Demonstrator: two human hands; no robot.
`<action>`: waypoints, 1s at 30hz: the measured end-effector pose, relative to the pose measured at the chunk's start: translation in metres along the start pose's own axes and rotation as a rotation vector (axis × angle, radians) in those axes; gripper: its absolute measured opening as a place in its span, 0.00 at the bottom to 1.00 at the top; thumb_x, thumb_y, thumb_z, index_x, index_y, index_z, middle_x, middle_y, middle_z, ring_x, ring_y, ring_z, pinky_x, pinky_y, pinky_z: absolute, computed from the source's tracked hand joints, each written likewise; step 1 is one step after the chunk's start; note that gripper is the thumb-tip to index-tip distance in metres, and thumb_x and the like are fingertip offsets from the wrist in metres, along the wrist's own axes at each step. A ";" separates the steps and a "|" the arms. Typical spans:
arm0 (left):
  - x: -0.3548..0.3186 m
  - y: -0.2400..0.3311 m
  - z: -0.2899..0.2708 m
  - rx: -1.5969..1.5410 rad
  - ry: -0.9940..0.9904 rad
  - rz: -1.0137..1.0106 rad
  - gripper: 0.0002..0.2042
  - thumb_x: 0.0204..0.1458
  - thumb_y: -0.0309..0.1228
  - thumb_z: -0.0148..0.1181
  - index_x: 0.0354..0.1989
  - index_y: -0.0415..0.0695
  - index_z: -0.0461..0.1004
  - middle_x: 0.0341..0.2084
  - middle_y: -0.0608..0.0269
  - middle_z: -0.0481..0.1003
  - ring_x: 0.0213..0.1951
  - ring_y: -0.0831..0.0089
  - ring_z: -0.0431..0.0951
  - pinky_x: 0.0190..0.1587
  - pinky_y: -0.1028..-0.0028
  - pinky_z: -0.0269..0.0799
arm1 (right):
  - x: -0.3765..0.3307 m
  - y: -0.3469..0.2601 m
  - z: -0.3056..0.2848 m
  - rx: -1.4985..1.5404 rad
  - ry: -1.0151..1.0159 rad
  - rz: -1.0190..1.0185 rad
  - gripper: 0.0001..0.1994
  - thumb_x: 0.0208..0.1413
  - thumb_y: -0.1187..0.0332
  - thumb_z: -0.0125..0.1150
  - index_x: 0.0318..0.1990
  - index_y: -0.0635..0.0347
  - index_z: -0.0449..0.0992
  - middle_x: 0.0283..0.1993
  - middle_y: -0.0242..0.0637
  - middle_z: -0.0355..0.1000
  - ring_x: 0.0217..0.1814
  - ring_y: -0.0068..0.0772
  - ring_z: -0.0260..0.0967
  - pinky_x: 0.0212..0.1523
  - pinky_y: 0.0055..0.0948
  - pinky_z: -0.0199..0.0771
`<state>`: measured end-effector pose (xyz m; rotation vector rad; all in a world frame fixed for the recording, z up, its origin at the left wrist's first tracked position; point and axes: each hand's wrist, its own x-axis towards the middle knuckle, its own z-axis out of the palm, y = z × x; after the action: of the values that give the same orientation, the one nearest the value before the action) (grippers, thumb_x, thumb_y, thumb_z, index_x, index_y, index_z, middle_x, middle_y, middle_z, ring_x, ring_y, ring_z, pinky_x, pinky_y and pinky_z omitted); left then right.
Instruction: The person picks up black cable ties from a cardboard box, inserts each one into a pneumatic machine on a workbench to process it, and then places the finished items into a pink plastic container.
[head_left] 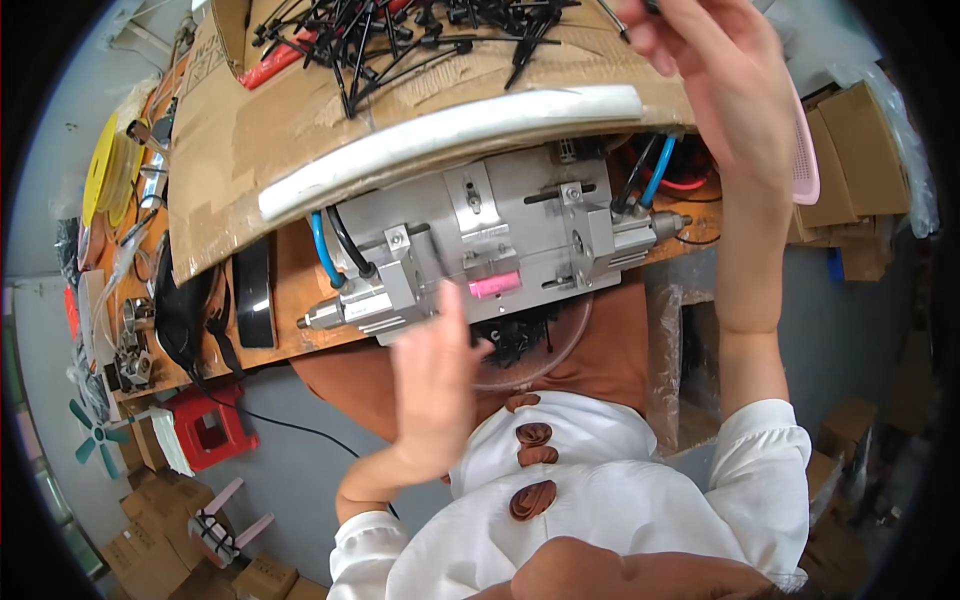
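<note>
My right hand (705, 70) is raised over the right end of the cardboard, its fingers pinched on a thin black stick-like part (613, 20) partly cut off by the top edge. A heap of similar black parts with thin stems (400, 45) lies on the cardboard (225, 170) beside it. Just in front of the metal fixture (480, 215), my left hand (432, 385) is smeared by motion. Its index finger points forward with the thumb apart, and nothing shows between them. Close to that fingertip is a pink piece (495, 285) on the fixture's front.
Blue and black air hoses (325, 250) run to cylinders at both fixture ends. A clear round bowl (560, 350) of black parts rests on my lap. A red stool (205, 425) and cardboard boxes (160, 520) stand on the floor at left. A pink basket (803, 150) is at right.
</note>
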<state>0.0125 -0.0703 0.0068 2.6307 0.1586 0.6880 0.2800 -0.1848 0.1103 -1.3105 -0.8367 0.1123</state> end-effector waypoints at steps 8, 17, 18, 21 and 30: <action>-0.013 0.020 0.056 0.194 -0.178 0.000 0.34 0.41 0.17 0.53 0.62 0.28 0.56 0.34 0.58 0.65 0.35 0.65 0.66 0.42 0.72 0.67 | -0.069 -0.011 -0.005 -0.004 0.038 -0.192 0.16 0.61 0.67 0.56 0.50 0.72 0.68 0.38 0.47 0.71 0.32 0.27 0.68 0.29 0.17 0.65; -0.017 0.015 0.056 0.236 -0.192 -0.047 0.35 0.41 0.16 0.53 0.63 0.28 0.54 0.37 0.55 0.66 0.40 0.63 0.68 0.44 0.72 0.67 | -0.131 0.008 0.024 -0.446 -0.114 -0.284 0.20 0.45 0.82 0.66 0.48 0.70 0.70 0.37 0.44 0.75 0.34 0.30 0.72 0.32 0.24 0.72; -0.015 0.017 0.053 0.194 -0.213 -0.062 0.35 0.41 0.16 0.53 0.64 0.29 0.54 0.40 0.54 0.66 0.41 0.61 0.68 0.45 0.70 0.67 | -0.146 0.010 0.029 -0.604 -0.188 -0.286 0.24 0.43 0.82 0.67 0.51 0.70 0.69 0.37 0.44 0.74 0.33 0.32 0.71 0.31 0.25 0.71; -0.014 0.019 0.034 0.097 -0.228 -0.093 0.35 0.43 0.16 0.53 0.65 0.31 0.53 0.45 0.50 0.65 0.44 0.58 0.67 0.46 0.68 0.67 | -0.189 0.034 0.051 -0.606 -0.265 -0.149 0.32 0.42 0.81 0.66 0.59 0.73 0.63 0.39 0.45 0.72 0.30 0.35 0.67 0.30 0.30 0.70; -0.019 0.017 0.013 0.021 -0.167 -0.224 0.34 0.43 0.15 0.59 0.63 0.34 0.58 0.45 0.51 0.67 0.44 0.58 0.67 0.44 0.65 0.67 | -0.206 0.065 0.077 -0.701 -0.389 -0.058 0.33 0.46 0.77 0.64 0.62 0.71 0.59 0.25 0.38 0.64 0.26 0.34 0.65 0.28 0.33 0.68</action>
<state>0.0020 -0.0943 -0.0051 2.6220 0.4049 0.3918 0.1126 -0.2103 -0.0436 -1.9543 -1.3156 0.0248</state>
